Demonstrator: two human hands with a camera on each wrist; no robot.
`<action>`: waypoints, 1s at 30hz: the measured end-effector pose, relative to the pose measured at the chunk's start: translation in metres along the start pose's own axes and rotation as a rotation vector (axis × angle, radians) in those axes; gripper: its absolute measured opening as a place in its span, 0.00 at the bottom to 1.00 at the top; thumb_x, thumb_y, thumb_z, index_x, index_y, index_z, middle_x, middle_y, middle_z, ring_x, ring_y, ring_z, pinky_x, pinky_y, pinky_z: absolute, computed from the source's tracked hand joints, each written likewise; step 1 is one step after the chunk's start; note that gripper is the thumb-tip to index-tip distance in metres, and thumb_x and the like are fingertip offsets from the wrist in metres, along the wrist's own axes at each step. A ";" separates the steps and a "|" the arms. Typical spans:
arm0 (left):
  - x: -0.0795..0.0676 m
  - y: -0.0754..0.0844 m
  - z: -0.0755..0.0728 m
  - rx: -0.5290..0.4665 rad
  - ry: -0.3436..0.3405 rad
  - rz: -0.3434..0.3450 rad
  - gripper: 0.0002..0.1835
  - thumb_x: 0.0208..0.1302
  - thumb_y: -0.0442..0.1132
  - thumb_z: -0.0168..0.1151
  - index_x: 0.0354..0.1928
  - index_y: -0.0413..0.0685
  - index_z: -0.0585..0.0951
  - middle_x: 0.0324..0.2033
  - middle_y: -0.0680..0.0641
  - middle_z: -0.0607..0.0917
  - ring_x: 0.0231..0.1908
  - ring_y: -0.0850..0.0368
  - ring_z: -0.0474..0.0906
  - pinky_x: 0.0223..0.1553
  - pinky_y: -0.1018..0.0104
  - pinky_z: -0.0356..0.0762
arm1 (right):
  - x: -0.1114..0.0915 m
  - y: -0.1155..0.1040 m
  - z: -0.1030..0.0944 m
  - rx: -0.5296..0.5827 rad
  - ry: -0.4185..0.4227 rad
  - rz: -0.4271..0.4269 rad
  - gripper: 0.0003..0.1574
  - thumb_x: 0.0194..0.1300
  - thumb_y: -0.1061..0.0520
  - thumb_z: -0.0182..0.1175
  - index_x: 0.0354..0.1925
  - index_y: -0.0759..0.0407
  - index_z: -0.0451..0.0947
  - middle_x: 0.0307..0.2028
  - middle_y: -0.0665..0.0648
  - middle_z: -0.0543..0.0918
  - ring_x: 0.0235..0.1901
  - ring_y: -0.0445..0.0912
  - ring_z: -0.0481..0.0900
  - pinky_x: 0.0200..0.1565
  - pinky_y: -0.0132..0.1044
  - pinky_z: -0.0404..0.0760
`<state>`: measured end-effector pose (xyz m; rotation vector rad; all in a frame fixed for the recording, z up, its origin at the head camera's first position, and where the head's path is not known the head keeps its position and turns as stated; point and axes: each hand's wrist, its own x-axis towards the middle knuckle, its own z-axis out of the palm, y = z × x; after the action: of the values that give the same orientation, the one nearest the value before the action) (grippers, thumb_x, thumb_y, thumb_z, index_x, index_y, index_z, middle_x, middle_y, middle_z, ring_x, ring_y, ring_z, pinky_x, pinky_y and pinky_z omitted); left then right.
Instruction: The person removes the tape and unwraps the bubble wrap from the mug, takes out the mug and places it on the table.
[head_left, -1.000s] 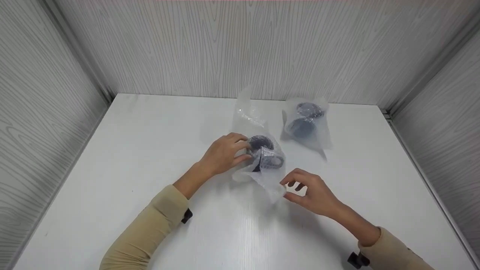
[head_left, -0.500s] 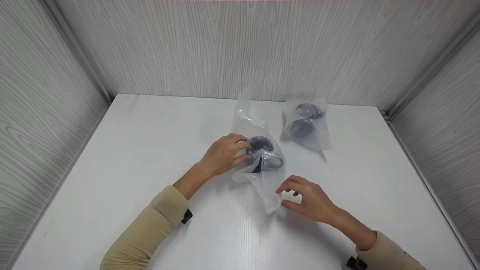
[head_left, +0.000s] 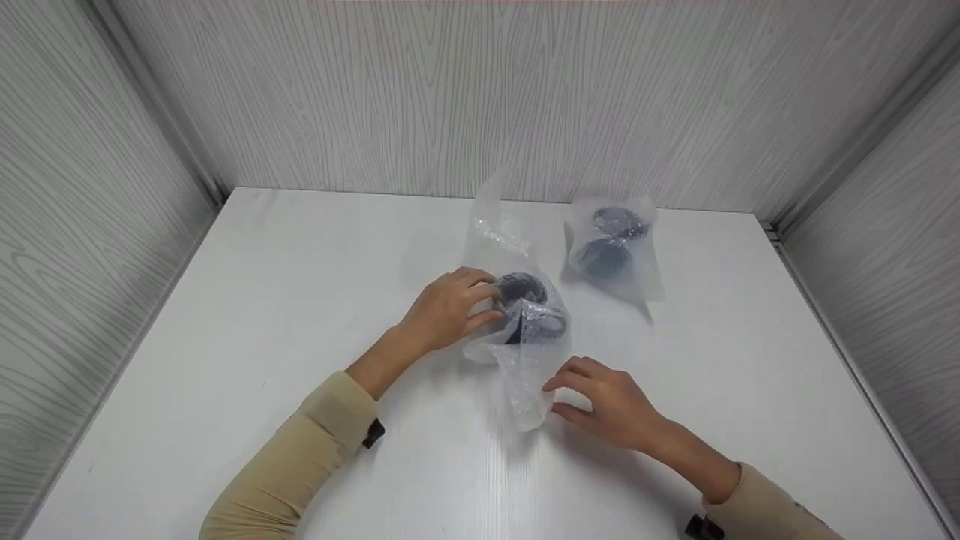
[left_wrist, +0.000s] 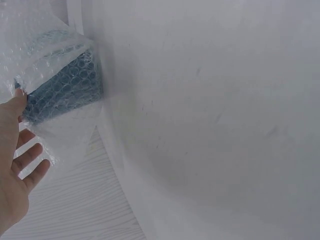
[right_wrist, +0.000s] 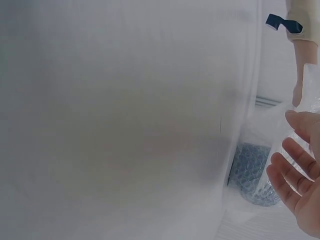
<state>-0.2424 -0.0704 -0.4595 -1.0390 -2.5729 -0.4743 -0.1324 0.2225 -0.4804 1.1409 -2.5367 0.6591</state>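
Observation:
A dark blue, cup-like object [head_left: 521, 287] lies in bubble wrap [head_left: 501, 232] near the middle of the white table, a rounded loop showing at its near side. From the left, my left hand [head_left: 448, 309] holds it through the wrap, with fingers and thumb curved at its side. The left wrist view shows bubbles over its dark blue wall [left_wrist: 70, 85]. At the near end, my right hand [head_left: 611, 405] pinches the loose end of the wrap between thumb and fingers. The right wrist view shows that hand [right_wrist: 300, 170] beside the wrap; its exact contact is partly hidden.
Another bubble-wrapped bundle [head_left: 611, 251] with dark round contents stands at the back right of the table [head_left: 300, 262]. Pale wood-grain panels [head_left: 420, 97] close in the back and both sides. The wrap's far flap rises near the back panel.
My right hand has drawn the loose end of the wrap nearer and to the left. The left hand and the dark object have stayed in place.

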 end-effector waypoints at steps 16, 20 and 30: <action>-0.001 0.000 0.000 -0.010 0.005 -0.009 0.16 0.72 0.54 0.67 0.51 0.52 0.88 0.58 0.48 0.87 0.62 0.50 0.84 0.61 0.56 0.85 | 0.006 0.003 -0.011 0.106 -0.011 0.048 0.12 0.65 0.57 0.74 0.48 0.50 0.87 0.43 0.48 0.87 0.39 0.44 0.85 0.39 0.36 0.86; -0.001 0.000 0.001 -0.020 0.004 -0.010 0.16 0.72 0.53 0.67 0.51 0.52 0.88 0.58 0.48 0.87 0.62 0.50 0.83 0.61 0.56 0.85 | 0.013 0.007 -0.018 0.126 0.012 0.067 0.12 0.66 0.58 0.73 0.48 0.50 0.87 0.43 0.49 0.87 0.38 0.43 0.85 0.38 0.36 0.86; -0.001 0.000 0.001 0.010 0.009 -0.006 0.16 0.72 0.54 0.67 0.51 0.53 0.87 0.58 0.48 0.87 0.61 0.51 0.84 0.62 0.57 0.85 | 0.032 0.012 -0.028 0.107 0.071 0.035 0.12 0.66 0.57 0.74 0.49 0.51 0.87 0.42 0.50 0.87 0.39 0.42 0.85 0.37 0.36 0.87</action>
<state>-0.2416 -0.0705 -0.4605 -1.0232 -2.5688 -0.4661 -0.1609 0.2235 -0.4465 1.0889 -2.4933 0.8388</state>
